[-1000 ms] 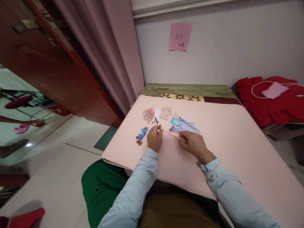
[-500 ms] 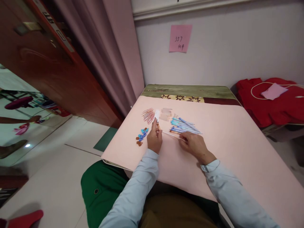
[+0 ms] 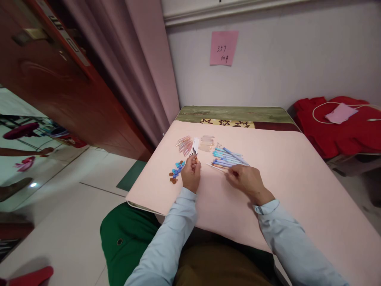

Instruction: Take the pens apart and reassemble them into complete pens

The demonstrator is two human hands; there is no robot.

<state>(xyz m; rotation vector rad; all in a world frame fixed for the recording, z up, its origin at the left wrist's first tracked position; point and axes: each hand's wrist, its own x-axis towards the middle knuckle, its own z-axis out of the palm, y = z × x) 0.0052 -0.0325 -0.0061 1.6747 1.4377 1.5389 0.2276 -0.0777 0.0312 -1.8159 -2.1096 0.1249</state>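
Note:
My left hand [image 3: 190, 174] is closed in a pinch on a small orange-brown piece, just below a bundle of white refills [image 3: 195, 146]. My right hand [image 3: 244, 179] is closed on one end of a thin pale pen tube [image 3: 216, 168] that lies on the pink table cover [image 3: 297, 178] and points left toward my left hand. A pile of blue pens [image 3: 229, 157] lies just beyond my right hand. Small blue and brown caps [image 3: 175, 172] sit left of my left hand. Pinkish tubes [image 3: 184, 142] and beige parts [image 3: 207, 143] lie farther back.
Red clothing [image 3: 336, 127] with a pink paper and a white cord is heaped at the table's right. A pink note [image 3: 223, 47] hangs on the wall behind. A curtain and a brown door [image 3: 59, 91] stand at left, and a green seat [image 3: 125, 234] is below the table's near edge.
My left hand reached up to the white refills and came slightly back, off the tube's tip. My right hand shifted a little right with the tube.

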